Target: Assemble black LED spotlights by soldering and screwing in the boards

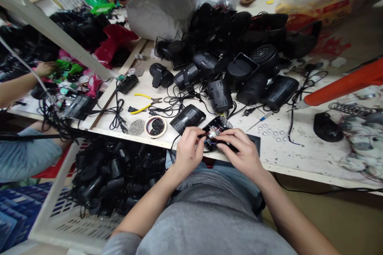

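A small black housing (pixel 216 143) with a circuit board (pixel 214 130) and thin red wires sits at the near edge of the surface (pixel 287 159), held between both hands; the left hand (pixel 188 152) wraps its curled fingers (pixel 194 137) around one side, while the right hand (pixel 241 153) pinches in at the board with its fingers (pixel 227 137); nearby lie a black lamp casing (pixel 188 119), a roll of tape (pixel 155 126), yellow-handled pliers (pixel 146 103), a small screwdriver (pixel 260 121) and clear lenses (pixel 271 132); farther off, black casings (pixel 251 91) crowd the surface, a white crate (pixel 44 223) holds more, and a co-worker's hand (pixel 44 69) works at the left.
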Action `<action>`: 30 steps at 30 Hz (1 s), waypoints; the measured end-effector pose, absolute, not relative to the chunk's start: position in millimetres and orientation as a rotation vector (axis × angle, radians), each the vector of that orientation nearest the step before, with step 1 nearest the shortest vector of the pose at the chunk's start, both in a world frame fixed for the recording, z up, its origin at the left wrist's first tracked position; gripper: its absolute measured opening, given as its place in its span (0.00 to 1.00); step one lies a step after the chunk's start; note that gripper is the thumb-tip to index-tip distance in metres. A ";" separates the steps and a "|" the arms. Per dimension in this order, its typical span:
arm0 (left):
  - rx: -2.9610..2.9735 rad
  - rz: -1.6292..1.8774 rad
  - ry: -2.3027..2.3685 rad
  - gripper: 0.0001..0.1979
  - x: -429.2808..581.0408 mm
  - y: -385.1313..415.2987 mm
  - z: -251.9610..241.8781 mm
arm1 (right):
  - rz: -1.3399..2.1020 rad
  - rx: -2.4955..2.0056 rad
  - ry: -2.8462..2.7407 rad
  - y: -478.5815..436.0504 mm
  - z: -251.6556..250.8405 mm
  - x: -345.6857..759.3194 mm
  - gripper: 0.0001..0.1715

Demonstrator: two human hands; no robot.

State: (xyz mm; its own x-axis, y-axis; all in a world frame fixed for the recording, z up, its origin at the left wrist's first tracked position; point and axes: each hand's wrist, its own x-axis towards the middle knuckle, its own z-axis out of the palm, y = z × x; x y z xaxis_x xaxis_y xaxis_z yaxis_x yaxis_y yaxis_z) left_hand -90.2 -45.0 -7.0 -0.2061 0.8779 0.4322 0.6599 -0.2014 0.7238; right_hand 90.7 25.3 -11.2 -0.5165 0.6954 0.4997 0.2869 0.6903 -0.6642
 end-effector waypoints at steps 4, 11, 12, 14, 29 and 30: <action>1.848 1.339 1.810 0.04 -88.4 -59.0 -9.1 | 0.689 -0.765 -2.118 25.9 -11.1 91.6 0.10; 1.719 1.274 1.730 0.07 -73.7 -65.2 -14.1 | 0.668 -0.785 -2.132 26.3 -11.5 90.5 0.10; 1.713 1.275 1.734 0.06 -72.2 -64.1 -14.1 | 0.666 -0.785 -2.132 26.2 -11.3 90.5 0.10; 1.701 1.288 1.738 0.03 -70.5 -61.8 -13.2 | 0.667 -0.778 -2.135 26.1 -10.8 90.7 0.10; 1.687 1.316 1.737 0.06 -71.9 -60.6 -4.6 | 0.628 -0.712 -2.236 27.7 -14.0 91.0 0.12; 1.687 1.325 1.733 0.05 -72.3 -61.2 -3.7 | 0.634 -0.718 -2.225 27.5 -13.6 91.0 0.11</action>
State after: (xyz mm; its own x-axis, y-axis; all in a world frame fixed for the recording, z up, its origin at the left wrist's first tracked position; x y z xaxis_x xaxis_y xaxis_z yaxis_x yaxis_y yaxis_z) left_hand -72.3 -61.2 -3.7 -0.2062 0.9209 0.3308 0.5609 -0.1658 0.8111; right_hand 91.0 27.5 -13.6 -0.5981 0.6494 0.4696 0.3044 0.7261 -0.6165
